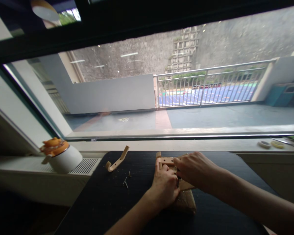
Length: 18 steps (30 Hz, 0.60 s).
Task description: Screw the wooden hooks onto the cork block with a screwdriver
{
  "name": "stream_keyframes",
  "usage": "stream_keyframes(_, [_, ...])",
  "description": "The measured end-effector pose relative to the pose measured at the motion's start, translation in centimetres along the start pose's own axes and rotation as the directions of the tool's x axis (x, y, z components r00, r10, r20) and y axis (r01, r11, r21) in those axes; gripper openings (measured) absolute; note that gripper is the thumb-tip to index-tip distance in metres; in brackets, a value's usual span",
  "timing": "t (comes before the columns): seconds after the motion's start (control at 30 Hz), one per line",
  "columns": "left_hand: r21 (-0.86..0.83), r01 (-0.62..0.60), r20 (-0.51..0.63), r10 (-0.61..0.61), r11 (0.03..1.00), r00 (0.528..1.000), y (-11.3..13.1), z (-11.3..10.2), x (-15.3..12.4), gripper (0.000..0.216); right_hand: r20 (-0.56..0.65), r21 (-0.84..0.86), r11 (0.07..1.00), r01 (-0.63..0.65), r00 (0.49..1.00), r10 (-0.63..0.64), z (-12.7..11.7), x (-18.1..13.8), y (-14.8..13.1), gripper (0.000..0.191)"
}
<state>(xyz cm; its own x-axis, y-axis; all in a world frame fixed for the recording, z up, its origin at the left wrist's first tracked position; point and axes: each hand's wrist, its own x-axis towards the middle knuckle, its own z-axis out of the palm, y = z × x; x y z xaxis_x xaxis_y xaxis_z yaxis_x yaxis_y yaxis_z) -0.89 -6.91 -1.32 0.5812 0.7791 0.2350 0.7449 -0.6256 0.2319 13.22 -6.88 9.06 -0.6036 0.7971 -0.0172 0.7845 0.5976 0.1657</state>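
On a black table [107, 202] lies a small wooden assembly [165, 161] made of light wood pieces. My left hand [164, 187] is closed around its near side, thumb up against the wood. My right hand [194, 169] reaches in from the right with its fingers curled and pinched onto the wood beside the left hand; what sits between its fingertips is hidden. A wider wooden piece [186, 202] lies under both hands. A loose curved wooden hook [117, 160] rests to the left, with a few small screws [125, 181] near it.
A white pot with an orange cat-shaped lid [60, 155] stands on the vented sill at the left. A large window [176, 85] fills the back, with a terrace and railing outside. Small round items [270, 144] lie on the sill at the right.
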Motion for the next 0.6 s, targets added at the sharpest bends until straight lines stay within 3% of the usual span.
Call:
stream_keyframes(0.17, [-0.021,0.003,-0.032,-0.004,1.0,0.999,0.0,0.0,0.0,0.023,0.056,0.038,0.999,0.032,0.998,-0.034,-0.9,-0.5,-0.5,0.025])
stream_keyframes(0.6, [0.043,-0.018,-0.008,0.018,0.999,1.0,-0.2,0.4,0.1,0.014,0.134,0.009,0.999,-0.046,0.99,0.044,-1.4,-0.2,0.1,0.02])
